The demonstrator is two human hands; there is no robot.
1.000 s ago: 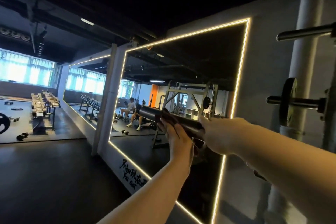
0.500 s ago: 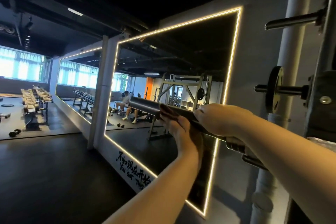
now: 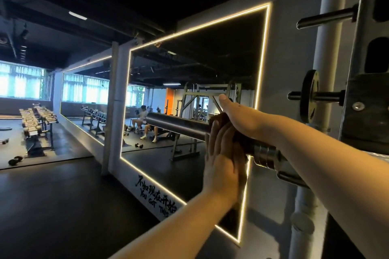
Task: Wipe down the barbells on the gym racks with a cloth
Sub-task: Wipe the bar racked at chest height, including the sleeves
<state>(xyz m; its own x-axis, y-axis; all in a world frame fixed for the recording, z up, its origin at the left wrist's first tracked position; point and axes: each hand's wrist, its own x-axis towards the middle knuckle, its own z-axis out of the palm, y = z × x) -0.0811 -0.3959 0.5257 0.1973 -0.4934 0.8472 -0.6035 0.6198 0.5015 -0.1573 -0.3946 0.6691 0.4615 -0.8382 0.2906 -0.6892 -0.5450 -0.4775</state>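
A dark barbell sleeve (image 3: pixel 176 125) juts leftward from the rack, its steel collar (image 3: pixel 265 156) near my right forearm. A dark brown cloth (image 3: pixel 219 120) is wrapped round the sleeve at its inner end. My left hand (image 3: pixel 221 160) presses the cloth against the sleeve from the near side, fingers pointing up. My right hand (image 3: pixel 237 116) lies over the top of the cloth with the thumb raised. Most of the cloth is hidden between the two hands.
The rack upright (image 3: pixel 370 99) stands at right with a bare peg (image 3: pixel 325 19) and a peg carrying a small plate (image 3: pixel 309 96). A lit-edged wall mirror (image 3: pixel 210 65) is straight ahead. Dumbbell racks (image 3: pixel 35 122) stand far left on dark floor.
Both hands and the cloth have slid along the sleeve toward the collar, leaving more of the sleeve bare. The view has shifted right, closer to the rack.
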